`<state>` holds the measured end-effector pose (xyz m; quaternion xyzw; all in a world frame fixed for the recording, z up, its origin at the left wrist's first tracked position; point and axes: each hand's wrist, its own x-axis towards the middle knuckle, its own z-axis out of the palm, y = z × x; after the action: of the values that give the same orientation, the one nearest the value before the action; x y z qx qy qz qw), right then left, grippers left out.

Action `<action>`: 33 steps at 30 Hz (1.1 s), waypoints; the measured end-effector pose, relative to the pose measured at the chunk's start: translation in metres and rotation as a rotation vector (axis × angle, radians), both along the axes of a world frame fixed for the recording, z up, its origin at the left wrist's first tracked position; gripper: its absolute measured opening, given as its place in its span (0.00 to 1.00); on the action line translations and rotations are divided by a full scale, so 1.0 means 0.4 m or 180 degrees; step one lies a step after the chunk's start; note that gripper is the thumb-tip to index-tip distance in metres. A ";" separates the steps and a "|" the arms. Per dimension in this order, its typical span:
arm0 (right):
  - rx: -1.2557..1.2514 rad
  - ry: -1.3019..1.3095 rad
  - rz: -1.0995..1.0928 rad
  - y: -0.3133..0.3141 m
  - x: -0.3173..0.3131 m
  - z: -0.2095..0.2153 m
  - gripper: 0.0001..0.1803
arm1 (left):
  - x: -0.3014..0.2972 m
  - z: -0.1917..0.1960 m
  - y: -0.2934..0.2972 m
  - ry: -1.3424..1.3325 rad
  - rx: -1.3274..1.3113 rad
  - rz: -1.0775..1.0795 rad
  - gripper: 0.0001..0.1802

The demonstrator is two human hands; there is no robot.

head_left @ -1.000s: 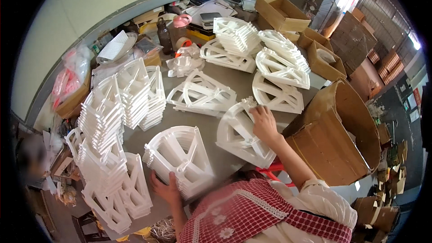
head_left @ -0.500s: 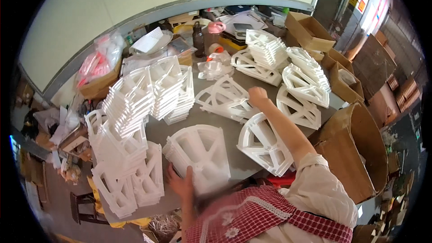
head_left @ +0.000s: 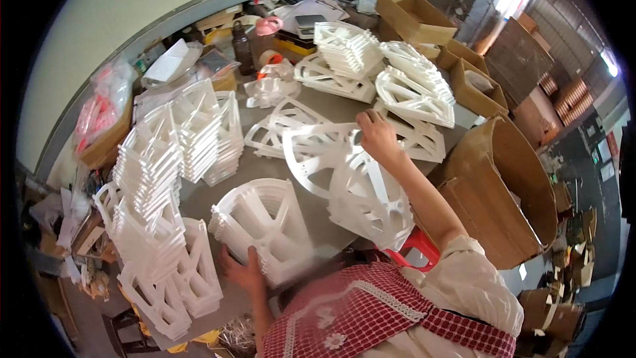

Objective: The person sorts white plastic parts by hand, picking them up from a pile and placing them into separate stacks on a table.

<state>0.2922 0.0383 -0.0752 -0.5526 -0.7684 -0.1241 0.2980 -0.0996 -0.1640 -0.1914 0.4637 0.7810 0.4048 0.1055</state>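
Observation:
My right hand (head_left: 379,134) is closed on the top edge of a white fan-shaped plastic frame (head_left: 306,162), which is raised and tilted over the table. Behind and below it, another white frame (head_left: 371,202) overlaps at the table's near edge. My left hand (head_left: 244,270) grips the lower left edge of a nested stack of the same frames (head_left: 262,222), with its thumb and a finger showing and the others hidden. Farther back, more loose frames (head_left: 268,134) lie on the table, partly covered by the raised one.
Tall stacks of white frames (head_left: 149,159) crowd the left side; more stacks (head_left: 348,50) stand at the back right. An open cardboard box (head_left: 464,192) is beside my right arm. A dark bottle (head_left: 242,50), a pink-lidded jug (head_left: 266,30) and tape line the back. A red stool (head_left: 421,252) shows below.
My right hand has taken hold of a frame and lifted it off the table toward me. My left hand stays at the near stack. The whole view has shifted a little.

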 end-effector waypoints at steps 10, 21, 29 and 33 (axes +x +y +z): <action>0.0284 0.0096 0.0006 0.089 -0.021 0.014 0.19 | -0.015 -0.017 -0.005 0.0182 0.0036 -0.0154 0.40; -0.0294 0.0199 -0.0277 -0.125 -0.008 0.229 0.14 | -0.016 -0.017 -0.013 -0.0310 0.0278 -0.0061 0.39; -0.1040 0.0575 0.0709 -0.149 0.012 0.018 0.15 | -0.017 -0.004 -0.004 -0.0153 0.0068 -0.0221 0.39; -0.1005 -0.0218 0.0875 -0.049 -0.074 -0.092 0.13 | -0.015 0.003 -0.003 -0.0038 -0.0038 -0.0211 0.37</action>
<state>0.2625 0.0188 -0.1121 -0.4778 -0.8561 0.0210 0.1956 -0.1058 -0.1650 -0.1902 0.4862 0.7670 0.3992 0.1262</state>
